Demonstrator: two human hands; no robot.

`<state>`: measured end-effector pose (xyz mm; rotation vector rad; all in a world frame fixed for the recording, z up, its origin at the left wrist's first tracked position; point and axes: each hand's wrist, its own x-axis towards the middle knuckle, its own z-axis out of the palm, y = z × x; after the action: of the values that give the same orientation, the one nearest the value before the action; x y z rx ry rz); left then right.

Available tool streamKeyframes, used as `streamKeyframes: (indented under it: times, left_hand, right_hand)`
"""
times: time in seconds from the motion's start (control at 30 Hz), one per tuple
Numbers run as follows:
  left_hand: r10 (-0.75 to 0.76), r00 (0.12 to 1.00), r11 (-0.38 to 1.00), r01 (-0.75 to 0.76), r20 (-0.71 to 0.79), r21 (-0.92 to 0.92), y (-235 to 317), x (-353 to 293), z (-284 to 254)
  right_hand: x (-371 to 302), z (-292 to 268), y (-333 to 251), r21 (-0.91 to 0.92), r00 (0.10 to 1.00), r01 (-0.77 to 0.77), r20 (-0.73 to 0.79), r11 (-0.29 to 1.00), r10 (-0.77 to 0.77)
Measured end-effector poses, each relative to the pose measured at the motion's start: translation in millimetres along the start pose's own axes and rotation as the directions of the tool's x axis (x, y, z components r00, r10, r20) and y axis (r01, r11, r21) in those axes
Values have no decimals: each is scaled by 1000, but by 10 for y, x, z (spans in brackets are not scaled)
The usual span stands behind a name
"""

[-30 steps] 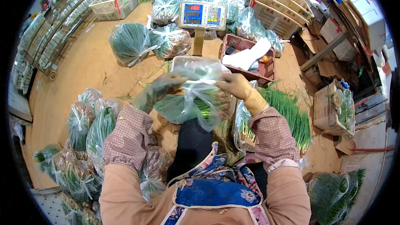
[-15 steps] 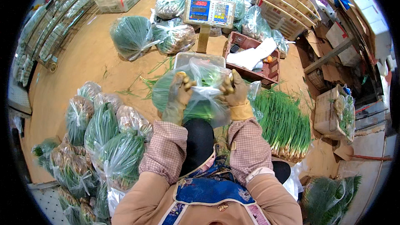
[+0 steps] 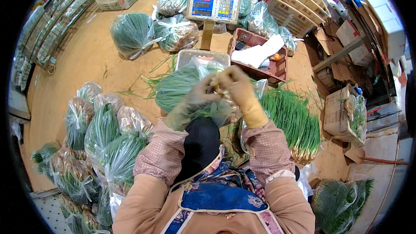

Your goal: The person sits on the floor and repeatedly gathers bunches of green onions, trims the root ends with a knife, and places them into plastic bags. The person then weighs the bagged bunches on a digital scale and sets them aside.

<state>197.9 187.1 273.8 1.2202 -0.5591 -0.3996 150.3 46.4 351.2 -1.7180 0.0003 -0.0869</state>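
A clear plastic bag of green onions (image 3: 173, 90) lies in front of me, at the near side of the platform scale (image 3: 213, 7). My gloved left hand (image 3: 200, 94) and gloved right hand (image 3: 237, 86) meet over the bag's right part, both closed on its gathered plastic. Motion blurs the fingers a little, and the grip on the plastic is partly hidden. White root ends show under my right hand. Right of the hands lies a spread of loose green onions (image 3: 291, 123), leaves pointing away and roots toward me.
Filled bags of green onions (image 3: 113, 158) are heaped at my left; two more bags (image 3: 132, 34) sit far left of the scale. A red-brown crate (image 3: 277, 71) holds a white roll. Stacked crates (image 3: 294, 11) stand behind it. A pale crate (image 3: 340, 121) and a shovel (image 3: 357, 155) lie right.
My hands, formerly apart on either side of the bag's white plastic, have come together over its right part. The bag's plastic is now bunched between them.
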Motion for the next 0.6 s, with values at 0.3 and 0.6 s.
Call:
streamKeyframes:
  times: [0.3,0.6]
  left_hand:
    - [-17,994,984,-3,-107,-176,-235,55,129]
    - [-226,960,922,156,-165,-354,-216,-128,-99]
  right_hand:
    - [44,99,221,-200,999,-44,-13,979,42]
    - [-212,253,422,-503,902,354,-39,788,-430]
